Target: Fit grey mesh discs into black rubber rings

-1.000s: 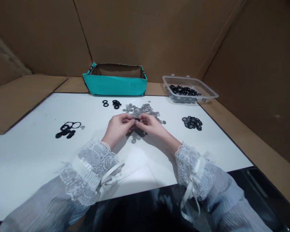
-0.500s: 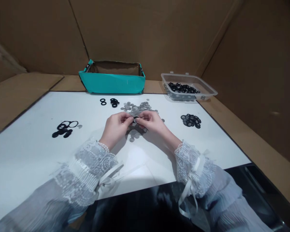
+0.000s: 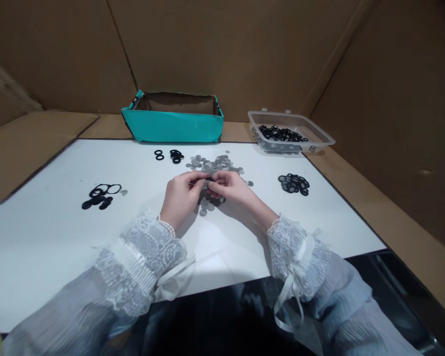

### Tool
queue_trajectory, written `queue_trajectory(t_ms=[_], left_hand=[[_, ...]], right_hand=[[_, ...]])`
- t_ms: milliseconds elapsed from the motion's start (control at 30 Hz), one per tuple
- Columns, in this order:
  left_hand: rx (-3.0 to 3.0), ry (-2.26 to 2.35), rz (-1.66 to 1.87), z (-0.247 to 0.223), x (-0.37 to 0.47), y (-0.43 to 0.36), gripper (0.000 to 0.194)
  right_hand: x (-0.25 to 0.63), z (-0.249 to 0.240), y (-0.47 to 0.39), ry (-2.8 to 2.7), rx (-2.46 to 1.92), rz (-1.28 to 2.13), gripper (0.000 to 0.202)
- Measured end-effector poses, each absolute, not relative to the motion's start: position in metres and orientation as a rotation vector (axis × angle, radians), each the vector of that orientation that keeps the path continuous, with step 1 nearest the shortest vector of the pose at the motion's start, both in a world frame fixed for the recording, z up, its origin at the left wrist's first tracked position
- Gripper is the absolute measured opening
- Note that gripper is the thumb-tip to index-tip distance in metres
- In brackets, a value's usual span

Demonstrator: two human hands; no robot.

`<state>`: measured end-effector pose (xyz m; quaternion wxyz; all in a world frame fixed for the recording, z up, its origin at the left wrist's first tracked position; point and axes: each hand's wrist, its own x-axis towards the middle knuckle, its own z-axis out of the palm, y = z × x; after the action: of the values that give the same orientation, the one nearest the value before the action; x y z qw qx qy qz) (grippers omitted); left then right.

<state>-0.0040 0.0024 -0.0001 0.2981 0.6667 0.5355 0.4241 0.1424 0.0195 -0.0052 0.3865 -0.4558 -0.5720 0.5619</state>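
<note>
Head-worn view, facing forward, down over hands (image 3: 180,196)

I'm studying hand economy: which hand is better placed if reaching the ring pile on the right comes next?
Probably the right hand: it is nearer the pile of gray-centred black rings, and the left hand would likely cross it. Both appear to pinch a small dark piece.

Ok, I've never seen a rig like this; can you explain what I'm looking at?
There's no robot: these are a person's bare left hand and right hand, seen from a head-worn camera looking forward and down. They pinch a small black piece, its shape mostly hidden, over scattered grey discs. On the white surface, black pieces lie at left, black rings farther back, and a pile of black-rimmed discs at right. Beyond are an open teal box and a clear tub with dark rings inside.
</note>
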Motion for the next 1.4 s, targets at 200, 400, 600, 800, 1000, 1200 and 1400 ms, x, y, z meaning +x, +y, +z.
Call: queue_trajectory(t_ms=[200,400,600,800,1000,1200,1400], left_hand=[[1.685,1.37,1.133,0.0,-0.005,0.006,0.023],[1.464,1.355,1.073,0.002,-0.006,0.009,0.017],[1.621,1.443,1.071,0.002,-0.002,0.004,0.017],[1.846,1.481,1.136,0.002,0.002,0.0,0.011],[1.965,1.402,1.044,0.002,-0.003,0.001,0.009],[1.989,1.478,1.059,0.006,-0.002,0.0,0.011],[1.955,1.532,1.143,0.002,0.0,-0.002,0.011]], right_hand=[[0.142,-0.003,0.017,-1.516,-1.133,1.332,0.018],[0.141,-0.012,0.016,-1.509,-1.1,1.155,0.017],[0.135,-0.013,0.016,-1.259,-1.095,1.295,0.016],[0.135,-0.006,0.015,-1.159,-1.063,1.482,0.019],[0.141,0.0,0.013,-1.207,-1.027,1.539,0.024],[0.142,-0.001,0.014,-1.341,-0.973,1.436,0.029],[0.135,-0.014,0.01,-1.401,-0.906,1.326,0.028]])
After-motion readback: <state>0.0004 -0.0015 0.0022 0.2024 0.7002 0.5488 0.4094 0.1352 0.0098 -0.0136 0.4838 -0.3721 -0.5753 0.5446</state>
